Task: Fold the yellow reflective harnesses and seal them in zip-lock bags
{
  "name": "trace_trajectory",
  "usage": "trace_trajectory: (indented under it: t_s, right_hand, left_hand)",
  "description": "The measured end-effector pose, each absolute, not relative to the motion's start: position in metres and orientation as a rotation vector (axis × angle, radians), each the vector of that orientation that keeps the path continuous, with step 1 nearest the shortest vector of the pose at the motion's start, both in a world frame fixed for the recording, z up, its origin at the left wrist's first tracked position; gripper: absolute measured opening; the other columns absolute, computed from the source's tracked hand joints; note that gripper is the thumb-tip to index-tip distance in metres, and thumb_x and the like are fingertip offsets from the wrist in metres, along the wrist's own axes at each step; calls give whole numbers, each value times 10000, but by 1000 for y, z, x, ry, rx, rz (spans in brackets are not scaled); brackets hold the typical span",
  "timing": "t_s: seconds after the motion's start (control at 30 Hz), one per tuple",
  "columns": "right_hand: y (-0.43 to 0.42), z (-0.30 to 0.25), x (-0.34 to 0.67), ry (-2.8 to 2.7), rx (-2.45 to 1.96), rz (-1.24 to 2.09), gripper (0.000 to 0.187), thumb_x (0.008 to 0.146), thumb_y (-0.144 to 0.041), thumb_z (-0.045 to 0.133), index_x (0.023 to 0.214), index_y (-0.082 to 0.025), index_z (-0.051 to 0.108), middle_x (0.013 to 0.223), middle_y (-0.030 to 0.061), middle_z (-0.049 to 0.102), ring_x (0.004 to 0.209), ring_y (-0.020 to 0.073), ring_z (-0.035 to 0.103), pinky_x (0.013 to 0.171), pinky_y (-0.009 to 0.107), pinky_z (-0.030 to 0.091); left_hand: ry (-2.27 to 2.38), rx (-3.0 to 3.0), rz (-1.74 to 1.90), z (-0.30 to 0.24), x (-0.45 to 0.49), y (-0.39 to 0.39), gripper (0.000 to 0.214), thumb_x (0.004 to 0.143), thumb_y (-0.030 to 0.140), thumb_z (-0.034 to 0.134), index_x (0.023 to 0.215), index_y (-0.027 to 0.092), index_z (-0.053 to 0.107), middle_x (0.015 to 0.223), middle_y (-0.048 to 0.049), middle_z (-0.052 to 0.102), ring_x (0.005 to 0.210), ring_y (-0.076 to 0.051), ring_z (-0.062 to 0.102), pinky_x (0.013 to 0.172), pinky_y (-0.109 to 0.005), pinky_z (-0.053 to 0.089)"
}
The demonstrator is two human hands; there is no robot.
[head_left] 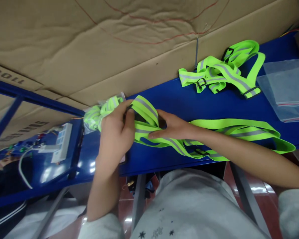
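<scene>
Fluorescent yellow-green reflective straps [249, 132] with grey stripes stretch along the blue surface in front of me. My left hand [117, 127] is closed around their left end, thumb on top near a dark buckle part. A looped fold rises between my two hands. My right hand [173, 126] has its thumb in front of the strap and its fingers behind the loop, holding it. Beneath my right forearm the rest of the strap lies in long loose loops, with a black buckle [201, 152] near the front edge.
Another tangled reflective strap [224, 74] lies at the back right, beside clear zip bags [286, 89]. Bagged straps [93, 116] sit behind my left hand. Large cardboard boxes [139, 56] line the back. A white power strip [62, 142] and another person's hand [5, 161] are at left.
</scene>
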State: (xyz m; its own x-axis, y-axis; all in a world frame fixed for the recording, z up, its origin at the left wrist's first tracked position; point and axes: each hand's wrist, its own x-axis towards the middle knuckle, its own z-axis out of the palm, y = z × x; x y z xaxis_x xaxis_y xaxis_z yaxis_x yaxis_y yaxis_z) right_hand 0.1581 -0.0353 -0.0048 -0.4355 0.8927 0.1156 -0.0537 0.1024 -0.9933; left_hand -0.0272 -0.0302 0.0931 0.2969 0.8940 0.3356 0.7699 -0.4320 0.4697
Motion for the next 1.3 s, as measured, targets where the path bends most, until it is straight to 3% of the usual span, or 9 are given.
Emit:
trace_trajectory:
  t_s: [0.1,0.2,0.33,0.5,0.6,0.73,0.9,1.13,1.3]
  right_hand:
    - [-31,-5,160,-1433,-754,1625,718,716,-438,886,1343,-198,630,1289,63,715,1171,255,672,990,368,554]
    - [-31,-2,162,-1474,-830,1657,493,748,-501,856,1086,-160,744,1090,50,763,999,222,701,856,311,557]
    - [-33,1,165,-1608,-807,1589,394,796,-518,812,920,-149,744,887,14,735,858,182,667,729,256,522]
    - [-31,-6,164,-1752,-589,1572,373,900,-513,704,1076,-187,743,1115,2,741,1093,190,663,968,283,510]
    - [-30,-9,164,-1720,-629,1594,404,870,-488,747,1120,-170,735,1193,36,736,1183,231,651,1040,328,498]
    - [-32,-9,168,-1619,-642,1836,554,761,-385,866,1254,-194,701,1319,56,704,1266,245,627,1070,339,507]
    - [-36,-6,169,-1501,-543,2154,577,767,-321,868,1300,-200,686,1305,66,720,1207,218,674,1007,303,553]
    - [-36,-6,166,-1395,-545,2142,492,783,-268,843,1249,-184,711,1290,71,730,1216,207,675,1062,309,534]
    - [-34,-18,163,-1475,-508,2127,466,841,-369,802,1251,-167,709,1321,77,711,1216,216,671,1069,325,531]
  left_hand:
    - [1403,2129,902,91,-29,-27,294,1004,282,553,1231,259,739,1061,-5,761,895,-173,671,776,-274,491]
    - [1328,2008,959,91,-30,-24,285,990,269,582,1213,261,759,1062,-7,769,903,-176,678,767,-272,484]
    - [1218,1761,939,87,-31,-23,288,972,315,633,1222,252,761,1088,-31,775,934,-200,707,765,-278,519]
    - [1105,1433,868,75,-29,-19,301,879,309,735,1163,217,773,1045,-48,785,952,-221,729,801,-301,579]
    - [1094,1421,931,70,-27,-15,262,856,292,752,1103,212,787,1012,-40,786,979,-221,732,829,-291,585]
    - [1072,1506,977,70,-26,-15,261,906,271,702,1151,225,776,1040,-35,779,1026,-220,725,876,-296,583]
    - [1089,1488,932,72,-26,-15,240,902,246,695,1124,246,786,1028,-33,779,1033,-242,728,895,-331,589]
    - [1084,1336,878,68,-25,-11,300,827,234,739,1122,205,788,1073,-64,789,1065,-261,731,933,-357,592]
    - [1170,1139,728,54,-26,-12,377,750,270,753,1111,165,775,962,-82,798,968,-290,754,855,-394,618]
